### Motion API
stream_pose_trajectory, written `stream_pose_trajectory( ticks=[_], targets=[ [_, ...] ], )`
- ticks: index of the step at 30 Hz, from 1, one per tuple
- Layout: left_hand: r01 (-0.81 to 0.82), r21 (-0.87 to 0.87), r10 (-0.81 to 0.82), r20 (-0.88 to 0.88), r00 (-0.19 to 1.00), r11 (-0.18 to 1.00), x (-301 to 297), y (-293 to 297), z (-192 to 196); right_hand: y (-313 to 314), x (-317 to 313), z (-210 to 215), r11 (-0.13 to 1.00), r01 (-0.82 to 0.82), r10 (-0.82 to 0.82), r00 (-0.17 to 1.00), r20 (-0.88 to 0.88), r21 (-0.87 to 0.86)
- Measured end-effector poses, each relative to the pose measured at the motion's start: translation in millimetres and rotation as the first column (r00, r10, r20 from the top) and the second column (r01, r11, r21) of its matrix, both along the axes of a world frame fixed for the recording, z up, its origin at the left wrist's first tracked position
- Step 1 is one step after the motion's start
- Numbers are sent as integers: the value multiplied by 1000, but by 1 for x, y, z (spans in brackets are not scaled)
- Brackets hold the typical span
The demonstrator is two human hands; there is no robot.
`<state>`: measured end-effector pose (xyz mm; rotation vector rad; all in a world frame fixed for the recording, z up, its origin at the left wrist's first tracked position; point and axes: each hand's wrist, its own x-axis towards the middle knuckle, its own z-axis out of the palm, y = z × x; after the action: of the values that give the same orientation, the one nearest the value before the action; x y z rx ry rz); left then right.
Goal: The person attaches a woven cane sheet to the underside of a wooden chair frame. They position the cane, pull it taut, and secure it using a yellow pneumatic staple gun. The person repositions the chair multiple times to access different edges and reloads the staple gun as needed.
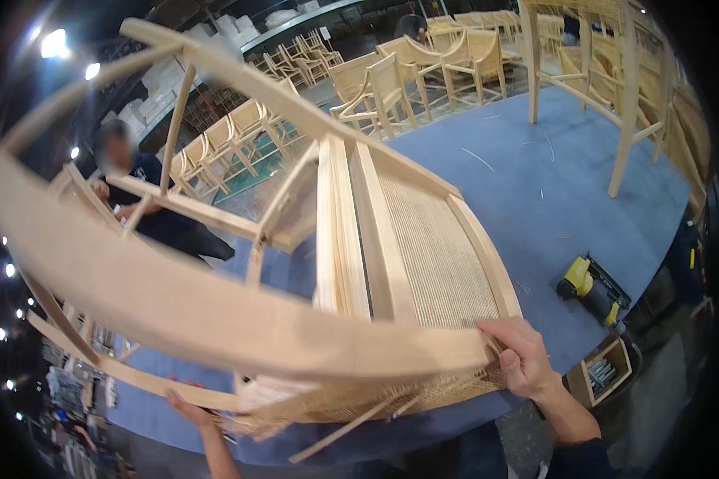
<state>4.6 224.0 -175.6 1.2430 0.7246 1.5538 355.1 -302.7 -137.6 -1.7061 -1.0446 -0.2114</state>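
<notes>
A pale wooden chair frame (216,315) lies tilted over the blue-covered table, and its nearest rail is smeared by motion. A woven cord panel (435,247) fills one part of the frame. Loose, frayed strands (359,415) hang along the near edge. My right hand (526,359) is closed round the frame's near right corner, where the weave ends. Lower left, my left hand (192,411) grips a rail of the same chair from below, its fingers partly hidden behind the wood and strands.
A yellow and black nail gun (591,287) lies on the blue table (471,152) at right, by a wooden box (615,363) of metal strips. Another wooden chair (631,104) stands on the table at far right. A person (148,176) is at left; many chairs (383,88) stand behind.
</notes>
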Motion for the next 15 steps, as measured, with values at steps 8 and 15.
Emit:
stream_pose_trajectory(
  ticks=[8,15],
  targets=[
    [-225,-355,269,78,960,907,25,-47,24,97,178,43,997,75,-48,864,-501,34],
    [-298,-435,358,61,932,850,62,-45,44,270,379,75,982,-118,21,847,-532,-150]
  ],
)
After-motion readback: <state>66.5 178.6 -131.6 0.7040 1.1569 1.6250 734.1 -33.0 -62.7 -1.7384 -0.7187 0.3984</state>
